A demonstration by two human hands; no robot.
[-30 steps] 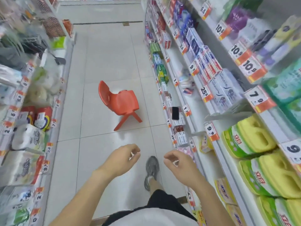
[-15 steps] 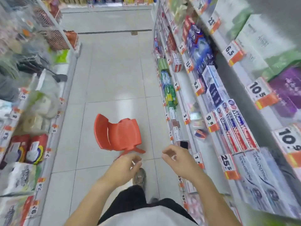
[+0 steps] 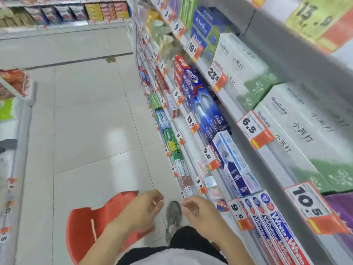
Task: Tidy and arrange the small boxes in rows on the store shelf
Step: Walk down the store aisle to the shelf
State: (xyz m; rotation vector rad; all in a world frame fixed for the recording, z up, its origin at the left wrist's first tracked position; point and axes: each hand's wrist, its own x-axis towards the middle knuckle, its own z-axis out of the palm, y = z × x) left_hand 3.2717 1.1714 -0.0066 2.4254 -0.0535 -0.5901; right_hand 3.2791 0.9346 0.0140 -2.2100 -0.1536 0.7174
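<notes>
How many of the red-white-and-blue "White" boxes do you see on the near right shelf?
3, side by side at the shelf's front edge, bottom right: left box, middle box, right box. More may sit hidden behind them or beyond the frame.

- Aisle floor point(image 3: 91, 115) runs ahead of me; shelving on both sides.
- Store shelf point(image 3: 254, 119) rises on my right, boxes point(image 3: 212, 119) in tiers along it, price tags point(image 3: 254, 129) on the front edges.
- Chair point(image 3: 86, 224) low left, behind my left hand point(image 3: 143, 211).
- Right hand point(image 3: 198, 213) beside the left, apart from the shelf edge.
- My shoe point(image 3: 172, 217) on the floor between the hands.
</notes>
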